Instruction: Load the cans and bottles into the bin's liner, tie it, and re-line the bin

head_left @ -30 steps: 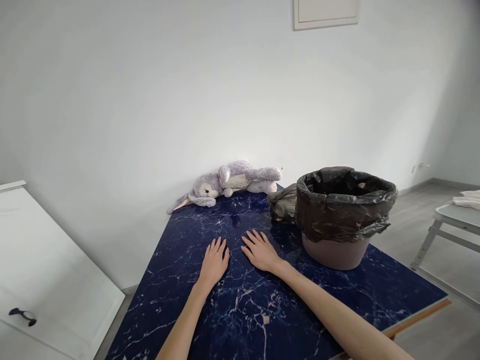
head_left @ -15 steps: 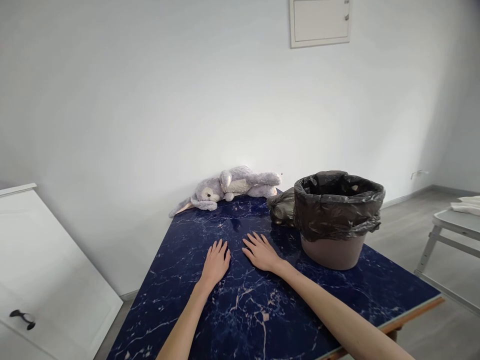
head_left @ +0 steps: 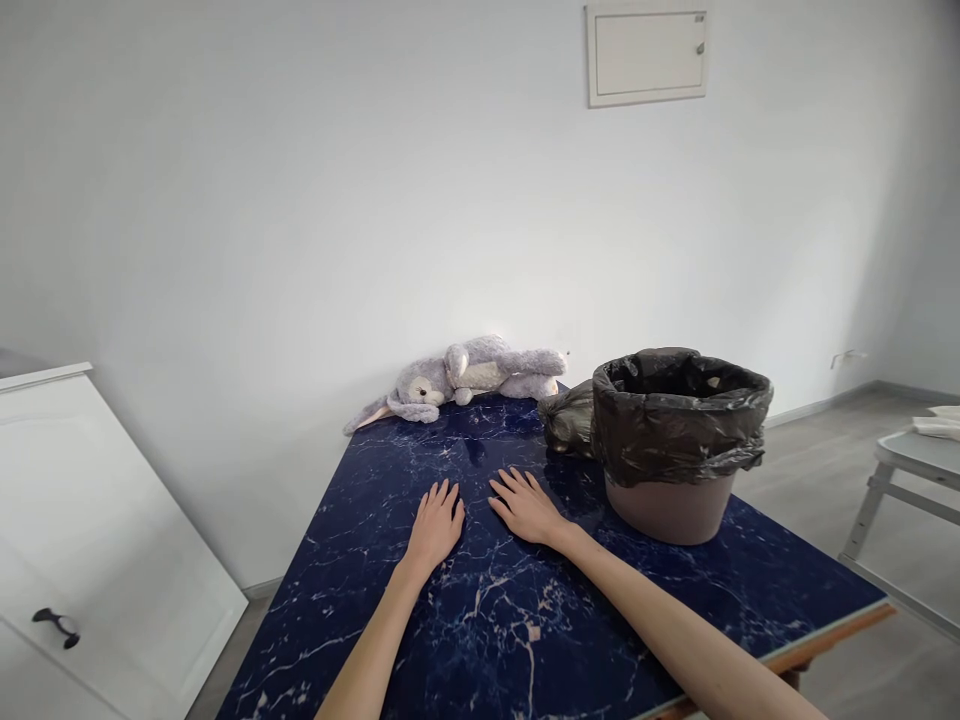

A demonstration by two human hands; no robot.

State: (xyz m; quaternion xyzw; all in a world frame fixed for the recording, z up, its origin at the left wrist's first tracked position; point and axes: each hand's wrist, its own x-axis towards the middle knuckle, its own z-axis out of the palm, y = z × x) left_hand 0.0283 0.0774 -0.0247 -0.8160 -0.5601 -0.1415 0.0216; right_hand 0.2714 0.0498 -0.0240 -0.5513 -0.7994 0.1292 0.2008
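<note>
My left hand [head_left: 436,524] lies palm down on the blue marble-patterned tabletop [head_left: 480,630], fingers stretched out and holding nothing. Beside it, slightly to the right, my right hand [head_left: 527,508] also rests flat with its fingers spread. To the right of that hand stands a brownish trash bin [head_left: 667,510], lined with a black plastic bag [head_left: 679,430] folded over its rim. A tied dark plastic bag [head_left: 568,420] with something inside sits against the bin's left side. At the far edge, a grey plush bunny [head_left: 457,378] lies on its side.
A white cabinet [head_left: 112,540] with a black handle stands at the left. On the right is a grey folding chair or stool [head_left: 915,462] with white cloth or paper on it. Behind the table rises a white wall with a small panel door [head_left: 649,55].
The view has shifted slightly, so everything appears a little lower and to the right. Both hands stay flat on the tabletop; no object has moved.
</note>
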